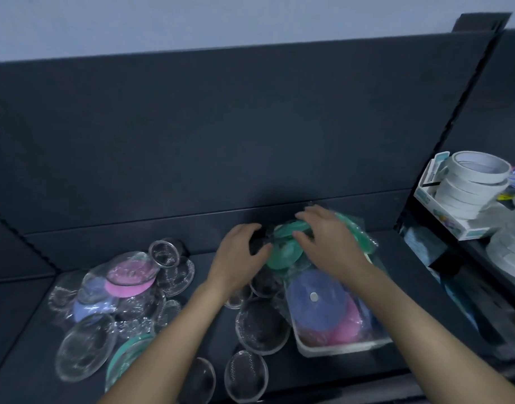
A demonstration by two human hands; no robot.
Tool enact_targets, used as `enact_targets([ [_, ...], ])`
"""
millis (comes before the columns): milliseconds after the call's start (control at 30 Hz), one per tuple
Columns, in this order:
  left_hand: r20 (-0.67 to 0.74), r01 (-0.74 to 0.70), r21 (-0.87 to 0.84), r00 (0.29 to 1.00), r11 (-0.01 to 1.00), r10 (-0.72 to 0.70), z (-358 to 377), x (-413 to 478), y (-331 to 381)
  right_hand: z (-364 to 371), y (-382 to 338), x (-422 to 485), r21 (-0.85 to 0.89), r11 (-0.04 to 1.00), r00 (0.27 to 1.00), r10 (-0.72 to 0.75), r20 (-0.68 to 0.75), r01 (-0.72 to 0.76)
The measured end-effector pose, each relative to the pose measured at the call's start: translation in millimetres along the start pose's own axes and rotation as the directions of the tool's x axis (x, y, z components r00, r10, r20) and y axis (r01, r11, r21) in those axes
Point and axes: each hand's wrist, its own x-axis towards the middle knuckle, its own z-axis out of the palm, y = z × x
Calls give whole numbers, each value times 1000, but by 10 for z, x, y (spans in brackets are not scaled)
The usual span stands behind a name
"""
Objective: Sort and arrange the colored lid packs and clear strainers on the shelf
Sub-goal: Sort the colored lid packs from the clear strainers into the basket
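Shelf (203, 252), dark, with upright back panel (221, 126). Item 1: white tray (337, 346), right of centre, long axis running front to back; it holds a blue lid pack (317, 304) lying flat on top and a pink lid pack (345, 328) beneath, toward the front rim. Item 2: green lid pack (282, 249) at the tray's rear end, close to the back panel, tilted with its discs facing up and forward, its length running left to right. The right hand (329, 240) grips it from above, fingers curled over the wrapper; the left hand (241, 255) curls at its left edge, its grip too blurred to tell. Item 3: clear strainers (262, 325), loose, flat, scattered left of the tray to the front edge. Item 4: left heap of strainers with a second pink pack (130, 279) on top. Bare shelf lies between heap and hands. Tape rolls (477, 176) stand in the neighbouring bay, right.
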Motion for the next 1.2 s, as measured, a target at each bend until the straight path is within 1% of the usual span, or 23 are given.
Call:
enact_targets([
  [133, -41, 12, 40, 999, 999, -11, -309, -205, -334, 202, -327, -45, -2, 997, 997, -74, 36, 74],
  [233, -67, 36, 65, 997, 997, -32, -545, -383, -645, 386, -602, -71, 30, 992, 991, -126, 52, 125],
  [433, -56, 149, 73, 988, 986, -145, -973, -745, -1300, 912, -1107, -106, 67, 987, 961, -156, 229, 144],
  [533, -53, 199, 2, 979, 980, -199, -1172, -882, -1600, 1111, -1351, -106, 86, 992, 946, -113, 305, 91],
  [600, -89, 216, 42, 973, 975, -212, -1293, -957, -1780, 1229, -1504, -102, 89, 992, 933, -112, 342, 87],
  [667, -119, 241, 66, 965, 968, -232, -1403, -1016, -1958, 1354, -1641, -94, 92, 990, 930, -129, 344, 103],
  [767, -151, 289, 58, 949, 956, -277, -1549, -1078, -2247, 1594, -1836, -50, 112, 986, 919, -153, 362, 119],
  [900, -128, 384, 55, 918, 922, -375, -1688, -1095, -2636, 1933, -2116, 82, 143, 974, 903, -216, 371, 175],
  [967, -92, 437, 64, 898, 897, -431, -1727, -1079, -2771, 2089, -2247, 166, 139, 965, 881, -259, 397, 221],
  [1033, -44, 484, 76, 875, 872, -482, -1739, -1058, -2859, 2240, -2365, 235, 112, 951, 841, -308, 444, 289],
  [1100, -12, 489, 82, 872, 868, -490, -1726, -1028, -2933, 2341, -2462, 282, 18, 942, 801, -294, 521, 334],
  [1133, -3, 482, 75, 876, 873, -483, -1715, -1011, -2969, 2373, -2492, 293, -41, 938, 782, -262, 565, 344],
  [1200, 20, 476, 39, 879, 879, -477, -1701, -989, -3037, 2354, -2532, 288, -136, 940, 753, -157, 640, 312],
])
